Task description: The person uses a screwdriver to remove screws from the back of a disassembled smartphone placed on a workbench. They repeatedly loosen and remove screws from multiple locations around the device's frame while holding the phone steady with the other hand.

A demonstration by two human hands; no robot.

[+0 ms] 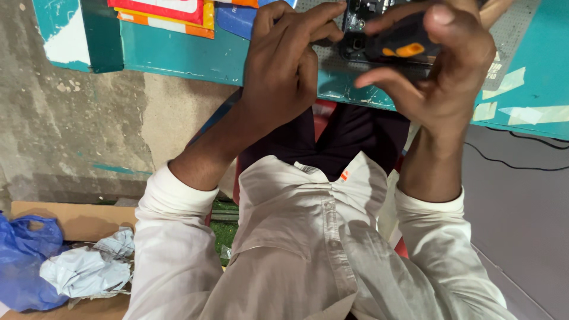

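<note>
At the near edge of the teal table point(178, 53), the right hand point(441, 77) had its fingers curled around a black-and-orange tool point(398, 42) over an opened phone point(364, 24) on a grey mat point(332, 59), while the left hand point(281, 65), fingers bent, pinched the phone's left edge.

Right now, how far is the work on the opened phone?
Done: the phone lies open on the teal table, its inner parts showing. In hand: the right hand grips a black and orange tool over it, while the left hand steadies it with its fingers. Left: the phone is not closed; no back cover is visible.
</note>
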